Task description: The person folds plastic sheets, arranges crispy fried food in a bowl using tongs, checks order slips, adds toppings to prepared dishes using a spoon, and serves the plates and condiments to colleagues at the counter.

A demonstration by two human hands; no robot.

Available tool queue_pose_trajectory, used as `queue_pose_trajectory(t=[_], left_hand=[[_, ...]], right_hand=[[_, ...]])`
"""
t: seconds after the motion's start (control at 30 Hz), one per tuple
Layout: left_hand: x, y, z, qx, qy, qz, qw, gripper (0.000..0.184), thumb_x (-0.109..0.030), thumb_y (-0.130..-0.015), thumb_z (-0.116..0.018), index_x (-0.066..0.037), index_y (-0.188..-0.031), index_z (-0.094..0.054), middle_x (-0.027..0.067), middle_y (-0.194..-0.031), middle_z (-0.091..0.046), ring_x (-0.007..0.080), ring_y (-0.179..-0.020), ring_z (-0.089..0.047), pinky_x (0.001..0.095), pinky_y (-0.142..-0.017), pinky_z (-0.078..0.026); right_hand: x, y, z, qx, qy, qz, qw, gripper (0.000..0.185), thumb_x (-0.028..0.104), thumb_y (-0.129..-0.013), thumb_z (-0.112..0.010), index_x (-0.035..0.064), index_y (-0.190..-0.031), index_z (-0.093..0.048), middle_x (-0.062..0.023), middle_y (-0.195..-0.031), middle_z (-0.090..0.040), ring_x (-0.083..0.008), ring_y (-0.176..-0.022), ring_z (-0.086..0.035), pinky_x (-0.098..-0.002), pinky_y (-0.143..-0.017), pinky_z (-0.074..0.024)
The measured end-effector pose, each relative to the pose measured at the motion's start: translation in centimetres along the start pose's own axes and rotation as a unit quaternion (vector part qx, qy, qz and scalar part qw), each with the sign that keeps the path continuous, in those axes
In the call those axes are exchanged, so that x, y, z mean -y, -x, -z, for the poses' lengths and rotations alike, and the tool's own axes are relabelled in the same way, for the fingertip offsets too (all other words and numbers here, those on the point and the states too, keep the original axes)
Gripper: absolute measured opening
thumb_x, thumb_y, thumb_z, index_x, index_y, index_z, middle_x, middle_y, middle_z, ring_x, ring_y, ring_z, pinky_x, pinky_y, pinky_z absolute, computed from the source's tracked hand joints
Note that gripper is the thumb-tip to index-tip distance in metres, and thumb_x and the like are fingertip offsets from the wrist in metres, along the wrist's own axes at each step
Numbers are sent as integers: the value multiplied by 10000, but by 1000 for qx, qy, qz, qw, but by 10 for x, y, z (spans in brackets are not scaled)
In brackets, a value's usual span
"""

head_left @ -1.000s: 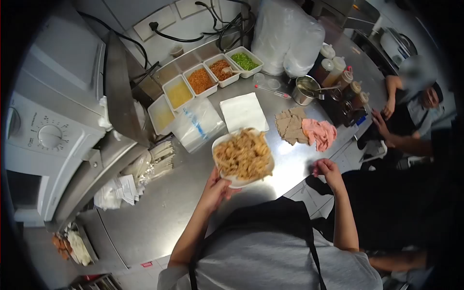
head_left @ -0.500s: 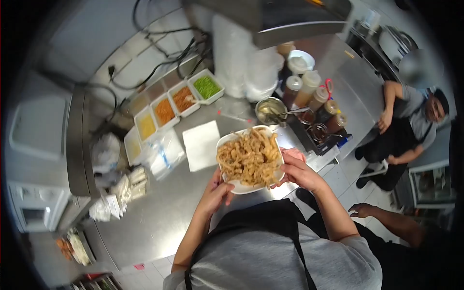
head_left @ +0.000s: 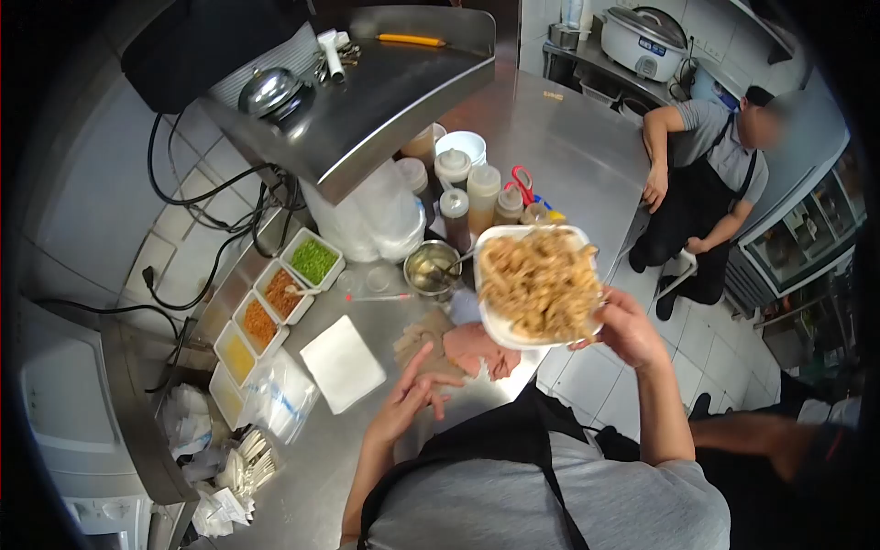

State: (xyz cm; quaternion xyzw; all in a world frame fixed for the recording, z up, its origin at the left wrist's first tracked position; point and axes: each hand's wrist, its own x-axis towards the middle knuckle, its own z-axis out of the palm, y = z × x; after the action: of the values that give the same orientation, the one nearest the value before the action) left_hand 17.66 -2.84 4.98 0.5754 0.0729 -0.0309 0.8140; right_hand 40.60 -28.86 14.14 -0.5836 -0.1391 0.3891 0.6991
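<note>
My right hand [head_left: 632, 332] grips the right rim of a white square dish [head_left: 500, 332], held up over the counter's edge. Light-brown fried strips [head_left: 539, 282] are heaped in it, blurred by motion. My left hand [head_left: 408, 401] is off the dish, its fingers spread above the counter. Just beyond that hand lie a brown cloth [head_left: 420, 339] and a pink cloth [head_left: 478, 348]. A white paper square [head_left: 343, 364] rests to its left.
White tubs of chopped green garnish [head_left: 313, 262] and other toppings line the wall side. Behind the dish stand squeeze bottles [head_left: 483, 197] and a metal pot [head_left: 431, 266]. A metal shelf [head_left: 403, 87] overhangs the back. A co-worker [head_left: 706, 183] sits at the right; another person's arm [head_left: 747, 440] is near.
My left hand has let go of the dish and opened. The right hand has carried the dish to the right, uncovering the cloths. My view has turned rightward.
</note>
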Motion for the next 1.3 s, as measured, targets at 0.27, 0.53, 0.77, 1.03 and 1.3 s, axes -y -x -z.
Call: queue_pose_trajectory(t=[0.27, 0.53, 0.77, 1.03, 1.3], left_hand=[[5, -6, 7, -253, -28, 57, 965, 458, -201, -953, -489, -43, -1367, -374, 130, -896, -650, 93, -551, -502, 259, -730, -495], [13, -2, -51, -422, 25, 106, 900, 444, -169, -941, -509, 7, -1331, -392, 93, -822, -638, 80, -542, -469, 249, -707, -482], [43, 22, -93, -551, 94, 123, 820, 414, -153, -935, -526, 7, -1304, -428, 83, -755, -633, 82, -527, -477, 260, -695, -512], [74, 18, -124, -630, 87, 163, 754, 396, -164, -917, -547, -44, -1289, -481, 39, -780, -616, 80, -638, -535, 204, -584, -443], [148, 25, -126, -695, 129, 59, 705, 201, -222, -935, -532, -78, -1051, -612, 37, -648, -626, 79, -432, -511, 211, -424, -446]], right_hand=[[76, -105, 136, -108, 36, 98, 989, 416, 73, -797, -416, -75, -1182, -475, -168, -960, -636, -230, -719, -658, -303, -653, -559], [0, -311, 257, -158, 11, 47, 986, 353, 123, -917, -416, -54, -1222, -394, -171, -1014, -626, -255, -782, -681, -290, -654, -566], [-39, -448, 261, -150, -74, 39, 985, 364, 171, -961, -410, 7, -1280, -345, -182, -1099, -593, -295, -822, -680, -325, -610, -555], [-74, -521, 277, -17, -107, 67, 992, 466, 338, -980, -379, 15, -1316, -381, -166, -1311, -491, -308, -1228, -471, -454, -943, -430], [-65, -476, 287, -61, -200, -110, 972, 618, 502, -941, -401, 69, -1379, -343, -171, -1351, -455, -238, -1315, -359, -393, -1058, -306]])
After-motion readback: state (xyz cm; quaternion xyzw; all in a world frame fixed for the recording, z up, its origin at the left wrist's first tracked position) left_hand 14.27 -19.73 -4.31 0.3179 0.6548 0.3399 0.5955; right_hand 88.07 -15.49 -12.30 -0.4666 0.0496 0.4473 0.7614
